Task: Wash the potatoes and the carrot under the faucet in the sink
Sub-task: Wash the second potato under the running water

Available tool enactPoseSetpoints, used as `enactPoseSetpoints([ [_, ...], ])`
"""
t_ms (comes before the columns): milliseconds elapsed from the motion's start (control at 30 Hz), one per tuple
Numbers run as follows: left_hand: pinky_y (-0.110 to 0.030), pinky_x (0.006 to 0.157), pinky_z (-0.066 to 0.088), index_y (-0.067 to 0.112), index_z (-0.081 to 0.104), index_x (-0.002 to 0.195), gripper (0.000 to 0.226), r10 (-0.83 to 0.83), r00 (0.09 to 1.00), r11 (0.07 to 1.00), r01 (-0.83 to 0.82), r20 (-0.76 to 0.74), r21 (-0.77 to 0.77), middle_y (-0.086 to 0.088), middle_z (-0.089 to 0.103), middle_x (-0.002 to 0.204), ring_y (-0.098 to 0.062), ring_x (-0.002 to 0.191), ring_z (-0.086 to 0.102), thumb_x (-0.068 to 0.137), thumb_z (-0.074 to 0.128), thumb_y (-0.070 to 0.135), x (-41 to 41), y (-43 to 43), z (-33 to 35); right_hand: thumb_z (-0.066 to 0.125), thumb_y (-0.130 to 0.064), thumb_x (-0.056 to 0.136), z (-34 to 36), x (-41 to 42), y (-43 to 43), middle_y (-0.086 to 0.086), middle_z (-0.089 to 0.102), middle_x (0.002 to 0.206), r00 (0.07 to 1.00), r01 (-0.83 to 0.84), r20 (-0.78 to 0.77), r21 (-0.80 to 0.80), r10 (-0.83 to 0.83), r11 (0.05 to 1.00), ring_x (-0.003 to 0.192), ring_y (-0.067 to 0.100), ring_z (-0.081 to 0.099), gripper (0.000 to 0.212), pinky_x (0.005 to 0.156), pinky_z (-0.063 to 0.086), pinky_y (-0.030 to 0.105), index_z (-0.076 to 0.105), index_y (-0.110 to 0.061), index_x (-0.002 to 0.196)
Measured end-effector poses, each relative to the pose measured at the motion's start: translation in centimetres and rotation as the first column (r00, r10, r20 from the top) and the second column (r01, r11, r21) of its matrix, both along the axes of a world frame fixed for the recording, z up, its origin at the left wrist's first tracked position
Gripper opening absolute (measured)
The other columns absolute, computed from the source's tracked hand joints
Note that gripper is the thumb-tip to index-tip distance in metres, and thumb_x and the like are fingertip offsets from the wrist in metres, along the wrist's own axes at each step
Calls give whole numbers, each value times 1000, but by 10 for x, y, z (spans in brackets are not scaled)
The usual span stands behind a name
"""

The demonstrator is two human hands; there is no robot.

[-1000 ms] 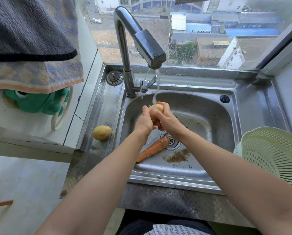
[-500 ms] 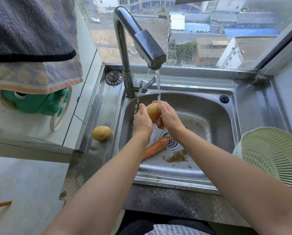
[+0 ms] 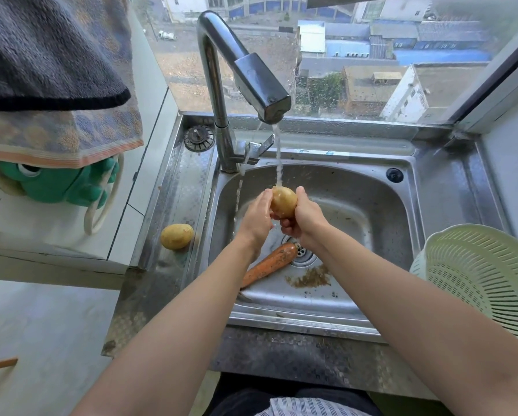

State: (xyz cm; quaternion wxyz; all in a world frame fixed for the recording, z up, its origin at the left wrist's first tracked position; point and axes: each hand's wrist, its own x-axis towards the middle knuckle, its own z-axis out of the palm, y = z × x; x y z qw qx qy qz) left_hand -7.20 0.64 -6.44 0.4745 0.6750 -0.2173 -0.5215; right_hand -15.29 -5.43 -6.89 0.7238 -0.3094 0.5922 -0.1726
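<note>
A yellow potato [image 3: 284, 201] sits between my left hand [image 3: 257, 219] and my right hand [image 3: 304, 219], both wrapped around it above the steel sink [image 3: 372, 205]. Water runs from the chrome faucet [image 3: 251, 82] straight onto the potato's top. An orange carrot [image 3: 269, 264] lies on the sink floor under my left wrist, its thick end by the drain [image 3: 304, 255]. A second potato [image 3: 176, 236] rests on the steel ledge left of the basin.
A pale green colander [image 3: 480, 274] stands at the right of the sink. Brown dirt [image 3: 310, 277] lies on the sink floor. Towels [image 3: 50, 85] hang at upper left over a green toy [image 3: 59, 184]. A sink plug [image 3: 199, 138] sits behind the ledge.
The potato has turned between my hands under the stream, showing more of its surface now. The hands shifted slightly; carrot and second potato have not moved.
</note>
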Motion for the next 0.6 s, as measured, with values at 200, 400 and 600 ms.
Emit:
enactPoseSetpoints([
  [200,-34,88,51,25,66,109,40,189,982,979,-187,25,-81,0,64,101,-16,94,59,105,27,32,10,-3,3,26,-46,103,9,15,1,15,57,68,998,-55,42,45,53,997,40,11,41,50,35,37,17,52,-5,93],
  [400,-30,82,53,13,63,121,32,32,999,993,-31,4,-110,-4,62,108,-18,95,58,100,42,25,-3,-6,9,24,-43,104,5,0,-4,14,58,69,998,-42,-45,9,42,999,44,12,38,51,38,34,20,53,-4,88],
  [600,-28,61,46,21,65,80,28,276,955,961,-274,-104,32,-4,60,89,-19,79,56,97,43,25,1,-15,16,26,-47,103,11,4,4,10,52,68,988,-156,-17,11,156,988,43,11,37,42,37,31,18,49,-13,93],
])
